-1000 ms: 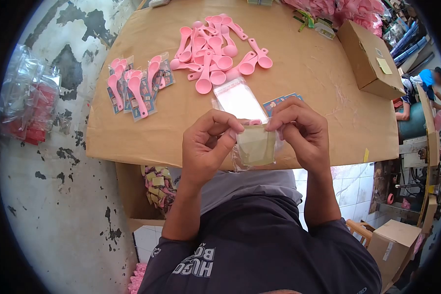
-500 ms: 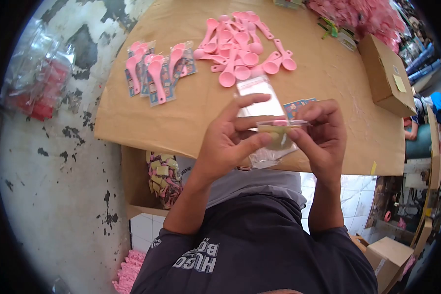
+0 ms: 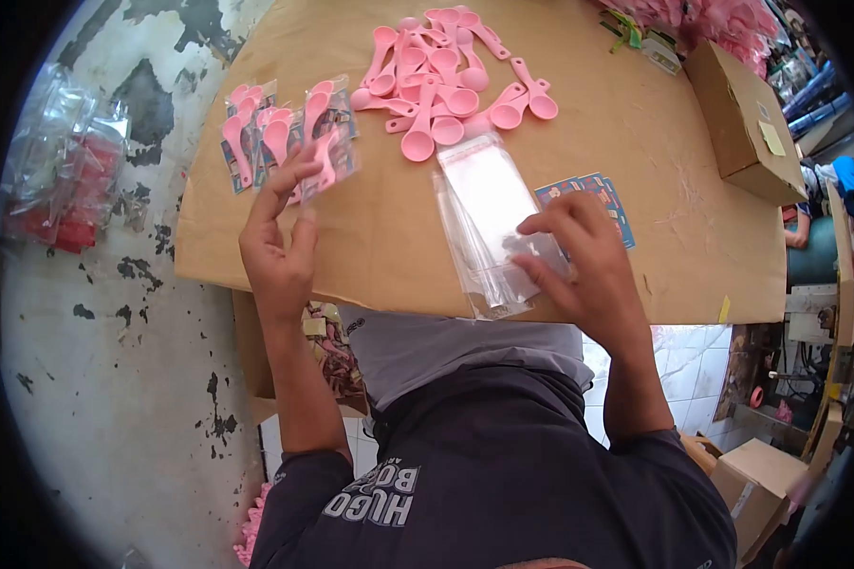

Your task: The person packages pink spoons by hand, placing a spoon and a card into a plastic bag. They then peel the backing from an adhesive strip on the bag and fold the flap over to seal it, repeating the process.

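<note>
My left hand [image 3: 277,248], fingers spread, sets a bagged pink spoon [image 3: 324,163] at the edge of the packed spoons [image 3: 273,138] on the left of the brown paper-covered table [image 3: 636,142], while my right hand [image 3: 579,258] pinches the top sleeve of a glossy clear bag stack [image 3: 484,213] near the table's front edge. Beyond lie printed cards [image 3: 593,194], a heap of smooth loose pink spoons [image 3: 446,81] and a cardboard box [image 3: 745,119], beside a flaking white wall [image 3: 95,332].
</note>
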### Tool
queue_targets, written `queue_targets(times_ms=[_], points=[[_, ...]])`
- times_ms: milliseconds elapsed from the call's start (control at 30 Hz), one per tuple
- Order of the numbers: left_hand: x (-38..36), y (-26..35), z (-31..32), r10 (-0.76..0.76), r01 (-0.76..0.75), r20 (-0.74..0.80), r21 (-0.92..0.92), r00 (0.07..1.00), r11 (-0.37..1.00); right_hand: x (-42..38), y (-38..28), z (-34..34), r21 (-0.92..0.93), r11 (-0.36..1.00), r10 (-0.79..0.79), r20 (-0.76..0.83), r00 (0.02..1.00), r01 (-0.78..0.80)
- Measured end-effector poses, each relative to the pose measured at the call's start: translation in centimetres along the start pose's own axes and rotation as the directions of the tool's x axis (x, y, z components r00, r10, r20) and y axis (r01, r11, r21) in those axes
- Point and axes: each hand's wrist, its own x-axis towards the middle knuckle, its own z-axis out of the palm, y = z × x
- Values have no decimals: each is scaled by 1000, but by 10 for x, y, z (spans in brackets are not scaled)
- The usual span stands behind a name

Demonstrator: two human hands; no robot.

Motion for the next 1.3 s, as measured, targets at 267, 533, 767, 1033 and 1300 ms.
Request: queue_targets(times_ms=[267,533,767,1033,1300], points=[[-36,6,29,-43,31,60,180,997,983,-4,5,17,-69,996,71,117,991,-63],[-55,29,66,-439,536,474,-85,764,840,5,-14,1,15,1000,15,-76,997,-14],[-50,32,81,-416,571,439,-319,796,757,4,-32,-12,207,975,-98,68,993,82],[-45,25,79,-527,605,322,-577,786,549,-20,21,-32,-335,765,527,-162,834,-549],[-48,13,84,-519,549,278,-675,808,493,-20,34,-17,-413,722,509,-225,830,-555]])
